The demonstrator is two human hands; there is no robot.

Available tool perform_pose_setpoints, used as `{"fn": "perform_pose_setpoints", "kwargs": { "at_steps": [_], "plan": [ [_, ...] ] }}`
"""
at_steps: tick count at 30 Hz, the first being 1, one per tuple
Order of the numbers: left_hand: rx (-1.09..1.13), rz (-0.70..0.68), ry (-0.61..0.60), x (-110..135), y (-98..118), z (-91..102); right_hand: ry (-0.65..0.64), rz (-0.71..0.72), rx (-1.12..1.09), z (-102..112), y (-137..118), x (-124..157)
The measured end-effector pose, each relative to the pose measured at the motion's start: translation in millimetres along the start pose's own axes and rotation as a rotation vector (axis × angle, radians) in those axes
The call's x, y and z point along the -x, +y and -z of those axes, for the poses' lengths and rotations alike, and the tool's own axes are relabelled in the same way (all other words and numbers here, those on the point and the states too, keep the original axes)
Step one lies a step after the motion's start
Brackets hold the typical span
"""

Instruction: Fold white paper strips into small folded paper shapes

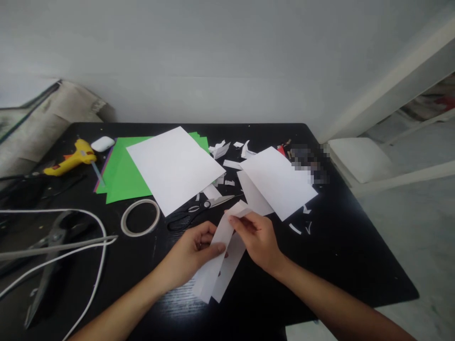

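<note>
A folded strip of white paper (232, 267) is held up over the near part of the black table. My left hand (199, 251) pinches its left edge between thumb and fingers. At its upper end, my right hand (258, 237) grips the paper, thumb and fingers closed on the fold. The strip slants down toward me, its layers slightly apart at the lower end. Just beyond my hands lie scissors (207, 204) with black handles, blades pointing right. White sheets rest behind them, a large one (176, 168) on the left and another (279, 182) on the right.
Green sheets (128, 175) lie under the left white sheet. A yellow glue gun (76, 158), a white case (103, 143), a tape roll (125, 220), a white cable (103, 255) and pliers-like tool (50, 258) occupy the left. Paper scraps (221, 150) litter the middle. A white stool (360, 158) stands right.
</note>
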State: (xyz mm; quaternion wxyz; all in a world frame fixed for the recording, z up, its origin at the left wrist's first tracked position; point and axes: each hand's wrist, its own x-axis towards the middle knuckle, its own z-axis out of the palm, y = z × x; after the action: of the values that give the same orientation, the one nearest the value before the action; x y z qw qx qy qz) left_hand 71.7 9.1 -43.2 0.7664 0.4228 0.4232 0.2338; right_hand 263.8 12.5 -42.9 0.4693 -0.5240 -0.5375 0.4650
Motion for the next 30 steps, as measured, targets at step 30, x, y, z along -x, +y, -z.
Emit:
{"fn": "perform_pose_setpoints", "kwargs": {
  "at_steps": [30],
  "plan": [
    [0.045,0.129,-0.144,2,-3,2.2,0.059,0.006,0.026,10,5,-9]
  ]
}}
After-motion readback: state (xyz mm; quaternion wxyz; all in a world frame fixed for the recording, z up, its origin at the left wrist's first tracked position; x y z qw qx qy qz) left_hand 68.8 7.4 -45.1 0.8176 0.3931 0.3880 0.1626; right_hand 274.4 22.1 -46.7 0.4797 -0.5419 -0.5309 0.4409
